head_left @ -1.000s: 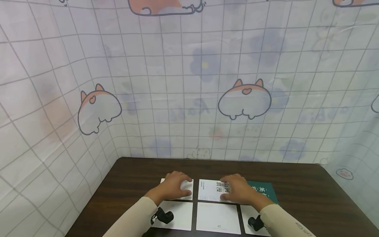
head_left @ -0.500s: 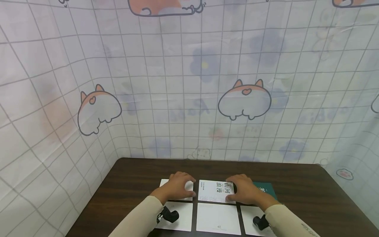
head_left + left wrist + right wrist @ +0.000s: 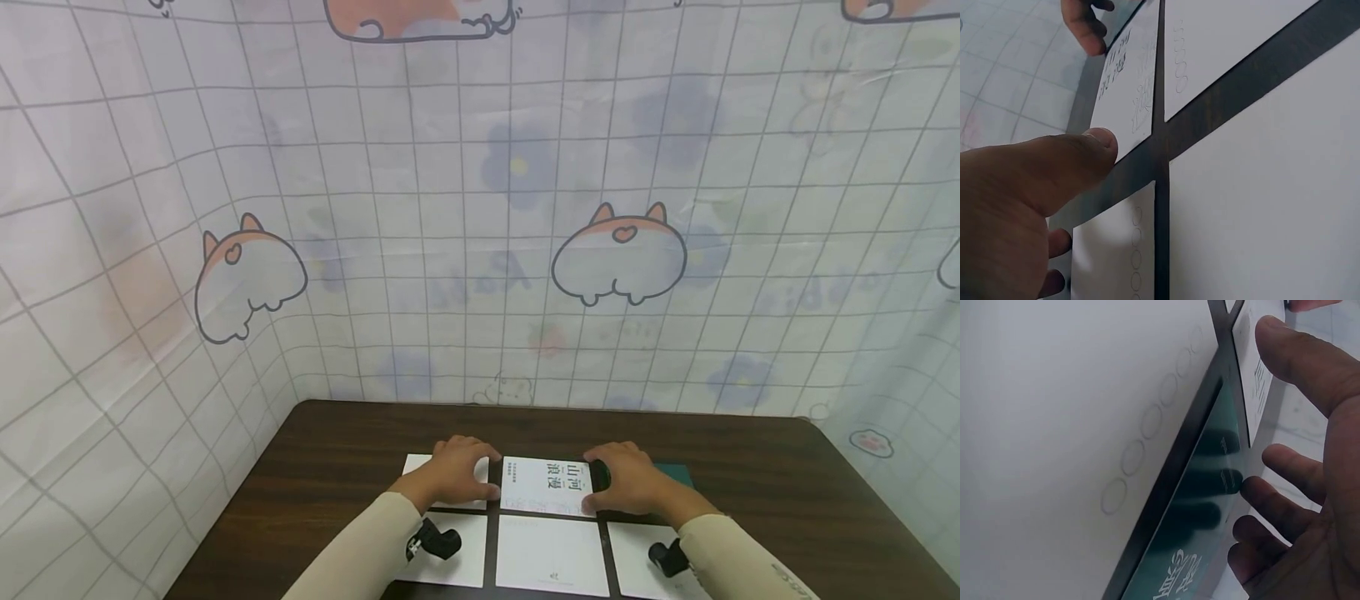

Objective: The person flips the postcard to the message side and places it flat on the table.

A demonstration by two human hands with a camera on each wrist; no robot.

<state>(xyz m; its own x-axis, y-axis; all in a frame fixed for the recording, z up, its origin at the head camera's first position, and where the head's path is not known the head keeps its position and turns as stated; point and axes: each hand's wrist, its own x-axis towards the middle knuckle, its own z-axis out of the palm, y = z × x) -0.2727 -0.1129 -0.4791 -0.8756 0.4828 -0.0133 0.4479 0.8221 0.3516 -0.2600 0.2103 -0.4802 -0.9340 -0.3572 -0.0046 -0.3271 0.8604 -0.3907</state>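
A white card with green lettering (image 3: 558, 479) lies in the middle of the back row. My left hand (image 3: 453, 471) hovers over the white card (image 3: 416, 461) on its left, thumb and fingers spread toward the lettered card's left edge. My right hand (image 3: 626, 479) is spread at that card's right edge, partly covering a dark green card (image 3: 675, 473). In the left wrist view the left thumb (image 3: 1100, 147) overlaps the lettered card's corner. In the right wrist view the right fingers (image 3: 1282, 506) are loosely bent above the green card, holding nothing.
Three white cards form the front row: left (image 3: 457, 567), middle (image 3: 552, 554) and right (image 3: 630, 558), with narrow gaps between them. They lie on a dark wooden table (image 3: 315, 500). A gridded curtain (image 3: 450, 208) with cartoon prints hangs close behind and at the sides.
Both hands have slid to the right. The right hand has uncovered the green lettering of the middle card, and hides more of the dark green one. The cards have stayed put.
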